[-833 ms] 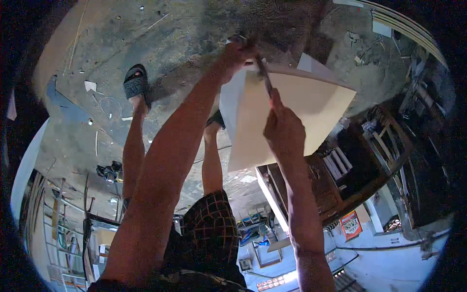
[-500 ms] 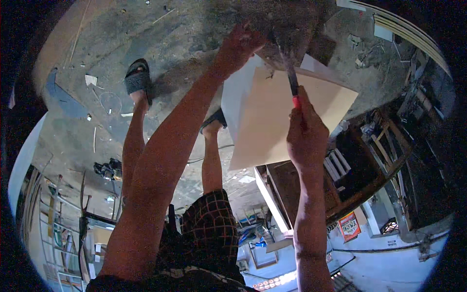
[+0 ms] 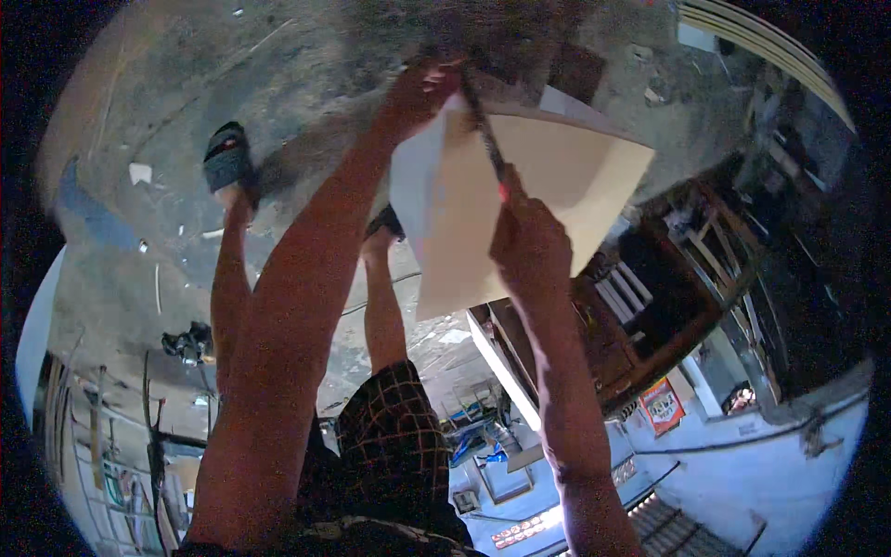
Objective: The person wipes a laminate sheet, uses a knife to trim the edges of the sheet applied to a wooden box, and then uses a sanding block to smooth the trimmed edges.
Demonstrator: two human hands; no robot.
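My right hand (image 3: 534,241) is wrapped round the red grip of a long dark tool, which looks like a hammer (image 3: 489,144). Its far end is blurred and reaches up beside my left hand (image 3: 422,93). That hand is closed at the far left corner of a pale wooden panel (image 3: 529,204); whatever its fingers pinch is too small and dark to make out. The panel's broad cream face lies under the tool and my right wrist. A whitish side (image 3: 415,176) shows along the panel's left edge.
Dark sandals (image 3: 227,158) are on my feet, left of the panel. Scraps litter the concrete floor (image 3: 306,84). A brown wooden cabinet frame (image 3: 640,362) stands to the right, with long pale strips (image 3: 770,37) at the far right. A metal rack (image 3: 111,446) is at the lower left.
The panel and both hands appear further left in the picture, as the view has shifted. The tool's far end has swung left, right up to my left hand's fingers.
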